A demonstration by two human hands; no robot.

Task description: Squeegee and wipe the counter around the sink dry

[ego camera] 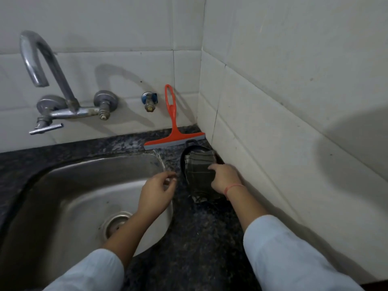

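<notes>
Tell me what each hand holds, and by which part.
The right hand grips the folded checked cloth by its right-hand edge, where it lies on the black tray. The left hand holds nothing; the squeegee stands untouched.

A steel tap (71,111) and blue-handled valve (149,100) jut from tiled wall (126,24).

Counter (199,225) is lying open between left hand (157,190) and right hand (224,177); side wall (273,133) is crowding the right one, dish (182,164) and cloth (199,171) are sitting under it, squeegee (174,139) is leaning beyond.
</notes>
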